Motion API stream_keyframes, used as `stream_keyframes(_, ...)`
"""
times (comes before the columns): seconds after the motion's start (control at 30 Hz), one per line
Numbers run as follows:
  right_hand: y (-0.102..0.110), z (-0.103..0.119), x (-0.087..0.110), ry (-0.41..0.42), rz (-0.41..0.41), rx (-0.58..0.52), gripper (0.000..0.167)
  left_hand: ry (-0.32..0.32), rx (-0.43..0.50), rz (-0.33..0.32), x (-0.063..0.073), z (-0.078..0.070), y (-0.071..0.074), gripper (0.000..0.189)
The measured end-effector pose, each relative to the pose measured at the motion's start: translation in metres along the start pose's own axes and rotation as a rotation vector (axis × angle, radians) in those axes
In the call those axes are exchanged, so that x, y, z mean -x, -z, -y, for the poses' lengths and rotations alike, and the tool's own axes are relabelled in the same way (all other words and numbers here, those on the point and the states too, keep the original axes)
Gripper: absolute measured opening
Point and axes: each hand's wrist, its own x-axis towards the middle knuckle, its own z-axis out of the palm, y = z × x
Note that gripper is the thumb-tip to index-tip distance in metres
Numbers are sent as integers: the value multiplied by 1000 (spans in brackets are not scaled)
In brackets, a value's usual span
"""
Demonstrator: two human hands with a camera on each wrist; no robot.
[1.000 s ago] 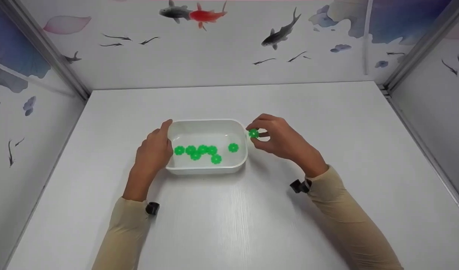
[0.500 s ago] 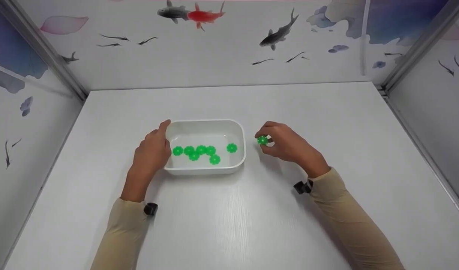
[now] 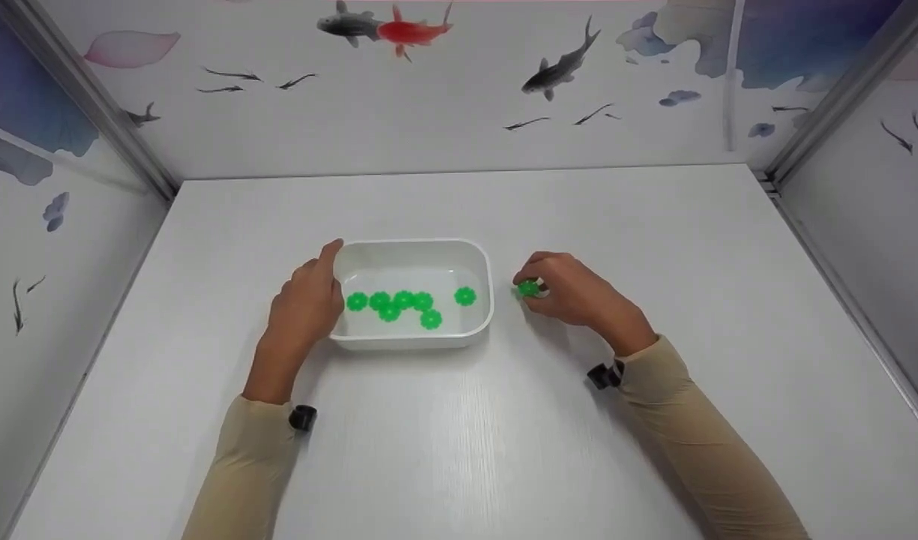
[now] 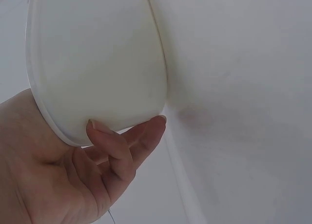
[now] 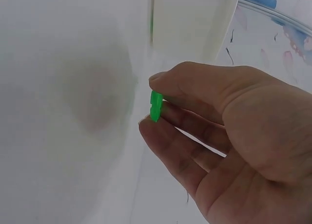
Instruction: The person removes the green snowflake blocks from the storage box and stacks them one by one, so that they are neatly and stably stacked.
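A white rectangular plastic tub stands on the table with several green flower-shaped pieces lying inside. My left hand grips the tub's left end; in the left wrist view its curled fingers touch the outer wall, and the thumb is hidden. To the right of the tub, my right hand pinches another green flower-shaped piece between thumb and fingers. The right wrist view shows this piece edge-on, low over the tabletop and apart from the tub.
The white tabletop extends around the tub. Panels with painted fish enclose the back and both sides. A small black wrist camera sits on the left sleeve, and another black camera on the right.
My right hand has moved from beside the tub's right rim a little right and down towards the table, still pinching the green piece. The left hand and tub have stayed put.
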Motion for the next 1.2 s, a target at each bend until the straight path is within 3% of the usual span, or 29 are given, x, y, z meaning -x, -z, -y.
stream_keyframes(0.37, -5, -3, -2, -17, 14, -1, 29, 10, 12, 5, 0, -1, -1, 59)
stream_keyframes(0.67, -7, -6, -2, 48, -24, -6, 26, -18, 10, -1, -1, 2, -1, 60)
stream_keyframes(1.2, -8, -7, -2, 19, 0, -16, 26, -1, 3, 8, -1, 1, -1, 60)
